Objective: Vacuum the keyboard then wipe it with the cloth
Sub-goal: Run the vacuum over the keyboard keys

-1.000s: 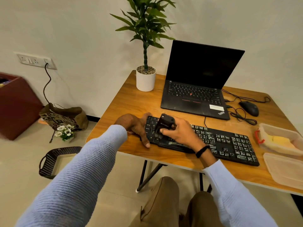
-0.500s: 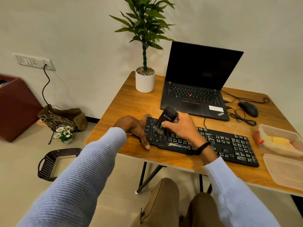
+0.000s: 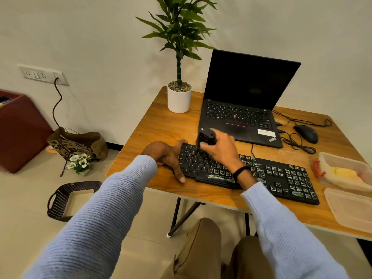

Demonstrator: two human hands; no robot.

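Head view, left to right. Left hand (image 3: 167,158) clasps the left end of the keyboard (image 3: 281,178), thumb at the far corner and a finger at the near corner, steadying it on the table (image 3: 161,121). Right hand (image 3: 221,151) is closed around a small black handheld vacuum (image 3: 206,136), nozzle down over the upper-left keys; whether the nozzle touches them cannot be told. Keys further right carry pale debris, so vacuuming appears unfinished. Keyboard: judged light, rigid plastic, liable to slide on the smooth wood unless pinned at one end; keycaps may lift under hard scraping. Vacuum: judged light and stiff, best held round its body, as shown. Far right, an open plastic container (image 3: 346,158) holds what looks like the yellow cloth (image 3: 342,174), untouched; judged soft and limp, best taken by bunching it in the fingers.
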